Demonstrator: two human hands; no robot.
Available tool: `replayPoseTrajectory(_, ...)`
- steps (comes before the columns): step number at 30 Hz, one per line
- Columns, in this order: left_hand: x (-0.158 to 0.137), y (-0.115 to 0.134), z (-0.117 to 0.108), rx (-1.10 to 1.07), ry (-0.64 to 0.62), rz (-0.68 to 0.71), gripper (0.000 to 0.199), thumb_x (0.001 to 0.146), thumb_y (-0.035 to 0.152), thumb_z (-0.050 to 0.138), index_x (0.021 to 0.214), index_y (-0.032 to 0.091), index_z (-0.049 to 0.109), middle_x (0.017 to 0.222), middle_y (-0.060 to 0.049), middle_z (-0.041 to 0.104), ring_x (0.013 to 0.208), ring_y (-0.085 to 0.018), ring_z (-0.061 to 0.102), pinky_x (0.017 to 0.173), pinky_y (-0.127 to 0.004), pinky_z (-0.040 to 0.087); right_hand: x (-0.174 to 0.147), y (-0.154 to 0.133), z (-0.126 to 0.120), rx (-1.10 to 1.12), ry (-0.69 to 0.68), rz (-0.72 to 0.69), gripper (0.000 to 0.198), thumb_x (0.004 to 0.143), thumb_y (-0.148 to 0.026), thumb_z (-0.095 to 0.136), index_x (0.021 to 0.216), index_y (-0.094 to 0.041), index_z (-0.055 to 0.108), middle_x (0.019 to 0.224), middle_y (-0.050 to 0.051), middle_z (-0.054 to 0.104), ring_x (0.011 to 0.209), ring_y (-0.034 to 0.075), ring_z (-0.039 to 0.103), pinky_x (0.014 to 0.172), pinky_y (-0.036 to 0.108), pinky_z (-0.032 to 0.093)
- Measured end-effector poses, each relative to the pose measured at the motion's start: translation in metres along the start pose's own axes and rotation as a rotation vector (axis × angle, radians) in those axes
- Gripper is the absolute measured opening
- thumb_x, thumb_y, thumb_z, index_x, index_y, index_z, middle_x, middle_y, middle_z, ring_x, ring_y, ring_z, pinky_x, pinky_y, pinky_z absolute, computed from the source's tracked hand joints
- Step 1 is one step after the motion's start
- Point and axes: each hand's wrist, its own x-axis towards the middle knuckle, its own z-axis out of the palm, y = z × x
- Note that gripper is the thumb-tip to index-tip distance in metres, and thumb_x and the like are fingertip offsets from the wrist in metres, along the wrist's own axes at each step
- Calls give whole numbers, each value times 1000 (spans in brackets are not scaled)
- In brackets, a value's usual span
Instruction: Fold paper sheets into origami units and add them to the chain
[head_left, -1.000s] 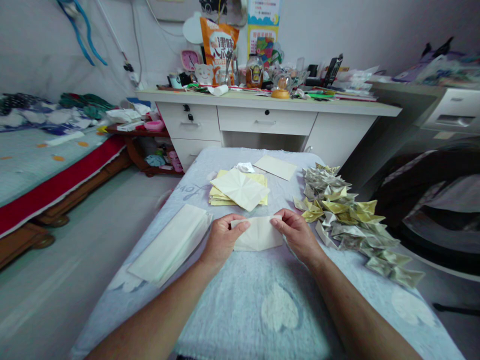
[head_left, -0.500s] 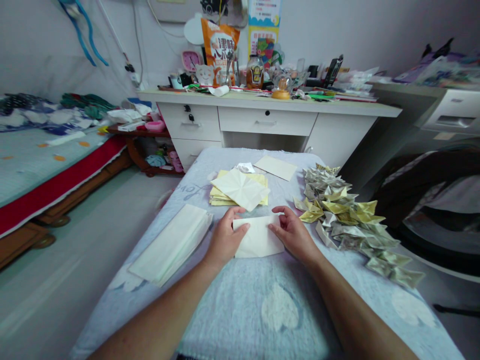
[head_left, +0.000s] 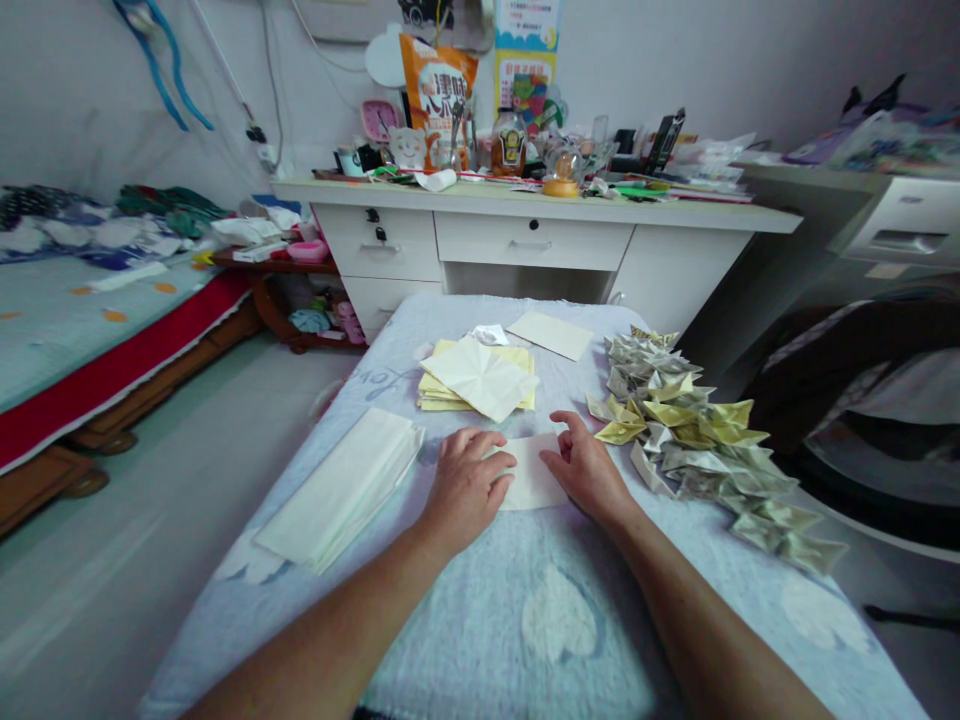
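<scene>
A pale sheet of paper (head_left: 534,478) lies on the cloth-covered table between my hands. My left hand (head_left: 466,478) rests over its left part, palm down with the fingers stretched out and slightly bent. On the right edge, my right hand (head_left: 589,468) touches the sheet with its thumb, the index finger raised apart from it. Just beyond, a creased white square of paper (head_left: 480,375) sits on a stack of yellow paper (head_left: 439,398). To the left lies a bundle of long white paper (head_left: 341,490).
Several folded paper pieces (head_left: 697,430), silver-grey and yellow, are heaped along the table's right side. A flat pale card (head_left: 551,334) and a crumpled white scrap (head_left: 490,335) lie at the back. Beyond stands a white desk (head_left: 532,240); a washing machine (head_left: 900,230) is at right.
My left hand has gone from pinching the sheet's left edge to lying flat over it, further right. The sheet now lies flatter. My right hand has barely moved.
</scene>
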Motion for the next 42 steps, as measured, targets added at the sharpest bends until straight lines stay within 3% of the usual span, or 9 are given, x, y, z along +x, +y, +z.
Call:
replayPoseTrajectory(3,0,0,1,24,-44,43,18,80,20,64,96,27,68,118,-2,62,116,-27,44,100,-50,31,0,1,1,-31,-10,8,44,78,-23,55,121,-17,44,60,-7,49,56,13,51,55,23,32)
replayPoseTrajectory(8,-1,-3,8,-82,-179,113,27,82,14,58,107,23,65,125,-4,59,120,-21,47,104,-40,36,0,2,2,-117,-17,23,49,78,-24,58,124,-17,42,65,-5,54,60,15,53,56,24,32)
replayPoseTrajectory(12,-3,-4,10,-108,-220,101,33,82,16,59,114,24,61,128,-4,58,122,-21,48,105,-39,36,0,3,1,-181,-35,33,51,79,-23,58,126,-16,41,67,-3,56,61,16,53,57,25,33)
replayPoseTrajectory(17,-3,-1,7,-87,-248,80,36,83,23,61,118,26,58,133,-4,54,127,-22,44,107,-42,32,0,4,2,-306,86,-74,50,77,-22,61,124,-13,45,90,8,59,86,23,54,77,32,40)
replayPoseTrajectory(20,-2,0,5,-70,-257,55,37,82,26,62,119,27,56,136,-5,51,128,-23,42,106,-44,31,-1,2,5,-349,113,-179,31,78,-21,62,107,-15,54,96,9,57,90,24,51,82,34,39)
replayPoseTrajectory(24,-1,-1,4,-43,-259,25,41,81,32,64,121,27,55,137,-5,50,128,-24,42,106,-44,30,-5,-3,9,-383,-38,-256,5,81,-23,59,84,-19,57,87,6,56,85,22,50,76,32,38)
replayPoseTrajectory(26,-1,-4,4,-30,-259,7,47,78,36,68,122,28,54,138,-5,49,129,-25,41,107,-45,29,-8,-5,9,-430,-61,-268,11,82,-30,60,86,-20,59,90,7,56,87,23,49,77,34,38)
replayPoseTrajectory(33,-2,-17,-1,-50,-320,0,57,74,43,70,127,33,52,144,-4,42,134,-27,33,109,-47,25,-12,0,9,-481,-33,-317,62,70,-70,59,105,-19,55,107,12,53,97,29,46,87,47,36)
replayPoseTrajectory(42,0,-24,-12,-110,-424,-32,61,72,33,70,130,34,51,147,-4,37,137,-28,28,110,-46,23,-8,9,4,-324,-142,-350,85,61,-68,68,122,-12,46,126,19,45,118,35,40,102,51,32)
